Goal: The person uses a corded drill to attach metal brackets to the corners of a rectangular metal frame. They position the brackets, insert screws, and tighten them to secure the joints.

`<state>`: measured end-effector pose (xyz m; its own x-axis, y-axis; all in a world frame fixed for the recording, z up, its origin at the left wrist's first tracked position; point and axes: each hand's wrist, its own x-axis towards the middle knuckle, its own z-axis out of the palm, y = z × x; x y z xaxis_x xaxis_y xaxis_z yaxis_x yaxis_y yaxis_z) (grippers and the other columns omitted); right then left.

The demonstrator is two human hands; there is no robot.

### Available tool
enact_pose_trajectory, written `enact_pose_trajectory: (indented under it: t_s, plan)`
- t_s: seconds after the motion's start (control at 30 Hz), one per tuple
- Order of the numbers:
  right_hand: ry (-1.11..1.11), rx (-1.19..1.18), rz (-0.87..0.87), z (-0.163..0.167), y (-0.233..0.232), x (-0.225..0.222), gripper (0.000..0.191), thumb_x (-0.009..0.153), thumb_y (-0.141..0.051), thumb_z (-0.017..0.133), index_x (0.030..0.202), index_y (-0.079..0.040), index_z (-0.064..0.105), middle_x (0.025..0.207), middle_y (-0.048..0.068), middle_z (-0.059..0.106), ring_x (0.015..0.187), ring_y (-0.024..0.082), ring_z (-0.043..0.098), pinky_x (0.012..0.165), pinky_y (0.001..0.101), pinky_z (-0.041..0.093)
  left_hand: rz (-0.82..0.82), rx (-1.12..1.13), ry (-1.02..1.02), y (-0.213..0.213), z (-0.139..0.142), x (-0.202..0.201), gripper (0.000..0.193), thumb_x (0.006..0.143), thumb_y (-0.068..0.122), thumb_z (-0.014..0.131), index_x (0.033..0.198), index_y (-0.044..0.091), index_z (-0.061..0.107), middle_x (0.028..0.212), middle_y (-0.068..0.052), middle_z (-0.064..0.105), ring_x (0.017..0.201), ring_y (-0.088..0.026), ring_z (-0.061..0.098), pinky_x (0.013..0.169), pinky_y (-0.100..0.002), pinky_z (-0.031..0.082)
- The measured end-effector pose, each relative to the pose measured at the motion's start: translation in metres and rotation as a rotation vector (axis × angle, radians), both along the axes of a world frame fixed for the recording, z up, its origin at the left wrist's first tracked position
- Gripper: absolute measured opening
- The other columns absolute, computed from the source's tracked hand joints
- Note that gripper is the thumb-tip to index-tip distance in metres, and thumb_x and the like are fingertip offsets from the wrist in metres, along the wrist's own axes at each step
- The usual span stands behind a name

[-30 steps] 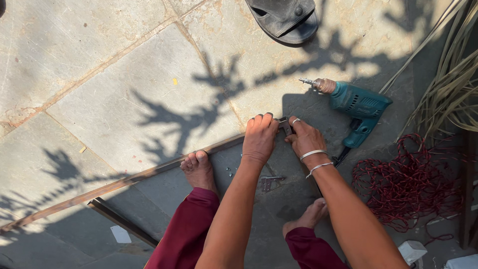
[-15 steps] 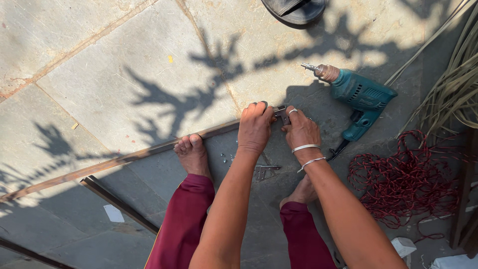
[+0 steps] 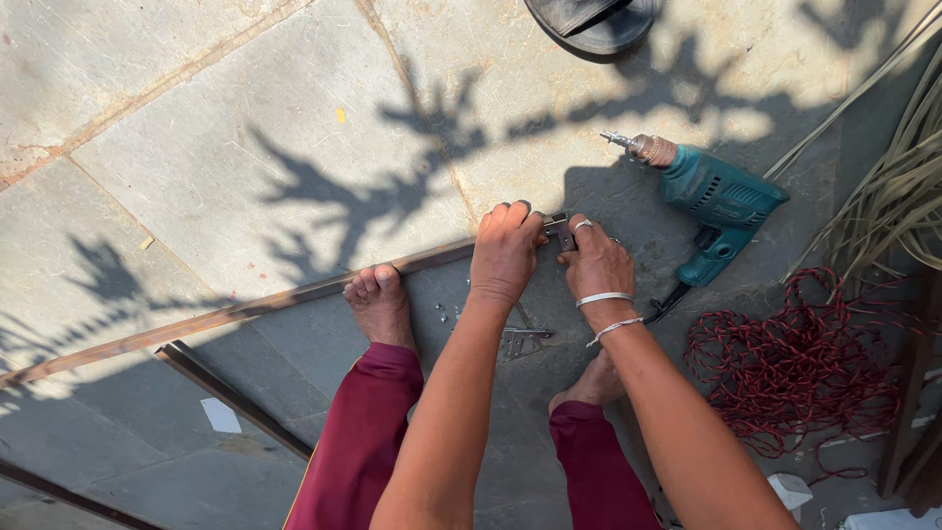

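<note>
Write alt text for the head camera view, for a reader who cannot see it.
A squatting person's left hand and right hand grip the end of a long metal bar on stone paving, the left foot against it. A teal power drill and red cord lie right.

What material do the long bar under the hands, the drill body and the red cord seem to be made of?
Long bar: probably metal, brownish and dull, maybe rusted; thin, straight, hard edges.
Drill: teal body looks like moulded plastic, with ribbed vents; the chuck shines like metal.
Red cord: seems a twisted, flexible cable, lying in loose tangled loops; covering unclear.
</note>
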<state>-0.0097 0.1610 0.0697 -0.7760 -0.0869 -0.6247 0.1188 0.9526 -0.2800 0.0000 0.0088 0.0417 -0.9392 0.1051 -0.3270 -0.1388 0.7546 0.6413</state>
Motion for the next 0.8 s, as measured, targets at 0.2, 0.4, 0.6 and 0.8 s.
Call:
enact_pose_trajectory:
  t_s: [0.2,0.4,0.6,0.8]
  plan:
    - [-0.028,0.011,-0.019,-0.004,0.000,-0.004,0.036,0.082,-0.010,0.079,0.113,-0.010,0.060,0.100,0.013,0.071,0.094,0.039,0.071,0.077,0.0521,0.054,0.012,0.025,-0.034,0.001,0.000,-0.004,0.020,0.075,0.019,0.080,0.085,0.011,0.064,0.094,-0.006,0.058,0.093,-0.027,0.057,0.084,-0.041,0.046]
    - [-0.049,0.035,-0.072,-0.004,-0.005,-0.005,0.038,0.079,-0.007,0.079,0.112,-0.011,0.061,0.105,0.013,0.072,0.096,0.040,0.070,0.077,0.0524,0.054,0.052,0.103,-0.078,-0.003,0.005,-0.010,0.028,0.070,0.013,0.083,0.090,0.010,0.063,0.094,-0.006,0.058,0.094,-0.029,0.058,0.085,-0.042,0.047]
    - [-0.074,0.052,-0.062,-0.001,-0.007,-0.018,0.039,0.076,-0.009,0.082,0.108,-0.011,0.060,0.105,0.012,0.072,0.099,0.040,0.069,0.079,0.0530,0.054,0.109,0.239,-0.160,-0.011,0.002,-0.019,0.036,0.066,0.013,0.087,0.087,0.008,0.058,0.093,-0.007,0.058,0.092,-0.031,0.059,0.084,-0.045,0.046]
    - [-0.074,0.047,-0.033,-0.001,-0.006,-0.013,0.038,0.078,-0.009,0.081,0.109,-0.011,0.060,0.107,0.012,0.072,0.099,0.041,0.069,0.080,0.0537,0.054,0.138,0.177,-0.099,-0.008,-0.002,-0.012,0.033,0.068,0.006,0.084,0.089,0.010,0.060,0.095,-0.006,0.060,0.094,-0.030,0.059,0.084,-0.043,0.046]
